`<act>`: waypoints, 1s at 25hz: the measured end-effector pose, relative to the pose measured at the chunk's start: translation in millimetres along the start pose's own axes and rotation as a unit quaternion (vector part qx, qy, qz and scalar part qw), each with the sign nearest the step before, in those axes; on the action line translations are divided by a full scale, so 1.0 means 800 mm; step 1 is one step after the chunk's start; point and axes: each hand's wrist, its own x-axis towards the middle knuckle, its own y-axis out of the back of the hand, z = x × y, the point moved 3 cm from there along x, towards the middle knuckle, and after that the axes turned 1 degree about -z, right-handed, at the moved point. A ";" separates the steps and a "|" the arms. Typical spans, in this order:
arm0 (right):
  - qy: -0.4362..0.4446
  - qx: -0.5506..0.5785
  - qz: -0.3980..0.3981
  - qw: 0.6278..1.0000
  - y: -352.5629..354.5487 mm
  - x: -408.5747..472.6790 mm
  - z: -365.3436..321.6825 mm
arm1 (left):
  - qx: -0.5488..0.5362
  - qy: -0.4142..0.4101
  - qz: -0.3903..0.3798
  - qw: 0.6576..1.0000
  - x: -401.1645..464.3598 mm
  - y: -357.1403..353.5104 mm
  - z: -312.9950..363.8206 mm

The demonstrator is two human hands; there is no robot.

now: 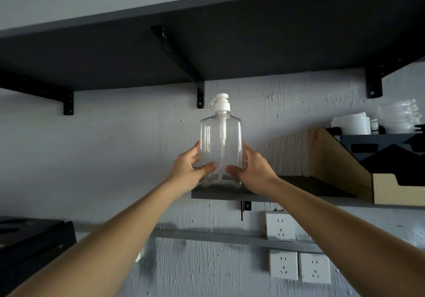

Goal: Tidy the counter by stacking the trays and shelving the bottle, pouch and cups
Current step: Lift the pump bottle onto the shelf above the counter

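Both forearms are stretched up and forward from the bottom corners toward the middle of the view. A clear pump bottle [221, 145] is grasped between the two hands: the left hand [190, 170] is wrapped around its lower left side, thumb laid across the front, and the right hand [254, 170] is pressed to its lower right side, thumb likewise at the front. The bottle is held upright, its base at or just on the left end of a dark lower shelf [230, 196]; whether it is fully resting there cannot be told. A white pump [221, 102] is fitted on top, its spout turned to the left, and a dip tube is seen through the clear wall.

Further right on the same shelf a wooden and black organiser [345, 158] is placed, with stacked clear cups [377, 122] behind it. A wide black upper shelf [207, 44] on brackets is mounted overhead. White sockets [299, 267] are fixed on the rough grey wall below, and a black box [30, 239] is seen at the lower left edge.
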 end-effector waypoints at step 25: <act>0.042 -0.373 -0.024 0.926 -0.044 -0.289 0.251 | 0.377 -0.247 -0.114 0.885 -0.259 -0.208 -0.161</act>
